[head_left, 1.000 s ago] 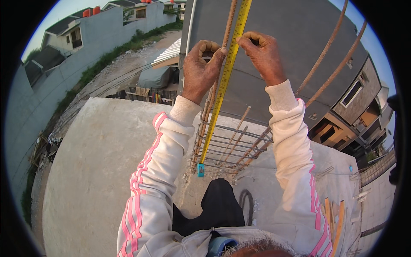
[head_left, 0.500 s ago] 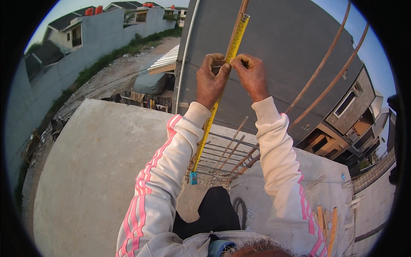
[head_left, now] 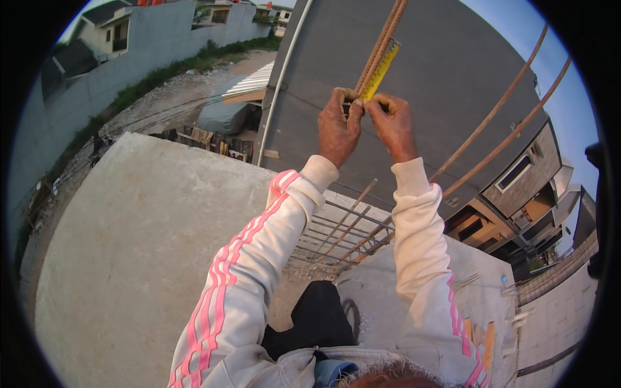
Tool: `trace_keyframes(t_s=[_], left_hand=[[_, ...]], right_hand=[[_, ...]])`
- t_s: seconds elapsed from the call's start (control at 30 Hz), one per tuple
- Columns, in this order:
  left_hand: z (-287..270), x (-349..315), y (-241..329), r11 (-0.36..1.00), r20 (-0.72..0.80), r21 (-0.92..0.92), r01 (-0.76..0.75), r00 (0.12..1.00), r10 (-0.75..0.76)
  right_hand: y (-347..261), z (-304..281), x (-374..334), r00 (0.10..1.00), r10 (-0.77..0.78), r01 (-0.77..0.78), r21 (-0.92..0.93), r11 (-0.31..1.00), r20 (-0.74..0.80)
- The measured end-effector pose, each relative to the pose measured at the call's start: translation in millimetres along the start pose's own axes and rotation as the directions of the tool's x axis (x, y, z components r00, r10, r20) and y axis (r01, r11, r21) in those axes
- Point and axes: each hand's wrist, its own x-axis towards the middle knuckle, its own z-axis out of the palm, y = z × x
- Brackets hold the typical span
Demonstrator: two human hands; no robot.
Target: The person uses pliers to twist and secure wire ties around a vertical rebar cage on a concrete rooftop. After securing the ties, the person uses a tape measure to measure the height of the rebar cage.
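Observation:
Both hands are raised at upright rusty rebar, in front of a dark grey wall. A yellow tape measure blade lies along the bars, its metal end tip above my hands. My left hand is closed with its fingers behind the bar and its thumb at the blade. My right hand pinches the blade's lower visible part between thumb and forefinger, close beside the left thumb. Below the hands, the blade and its case are out of sight; my left arm may cover them.
A rebar cage stands below my hands, between concrete slabs. Two tall bent bars rise at the right. The grey wall stands ahead, with a white pipe on its left edge. Wooden pieces lie lower right.
Both hands have shifted slightly right and down in the picture along with the tape. The tape's lower length and blue case, visible before, no longer show. The view has turned a little.

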Motion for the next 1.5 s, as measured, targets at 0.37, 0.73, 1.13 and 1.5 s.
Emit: trace_keyframes(t_s=[0.37,0.73,1.13,1.5], left_hand=[[10,4,-5,0.998,-0.043,0.044,-0.048,0.998,0.05],[15,2,-4,1.0,-0.041,0.0,0.031,0.999,-0.031],[12,3,-1,0.999,-0.083,0.025,-0.025,0.996,0.027],[14,2,-2,1.0,-0.071,-0.016,-0.001,0.997,0.0]], right_hand=[[-1,-4,1,0.999,-0.002,0.005,-0.062,0.998,0.044],[-46,-60,25,0.961,-0.25,0.257,0.05,0.965,-0.115],[-81,-78,109,0.871,-0.457,0.485,-0.461,0.743,0.18],[-82,-83,113,0.67,-0.636,0.729,-0.506,0.462,0.384]])
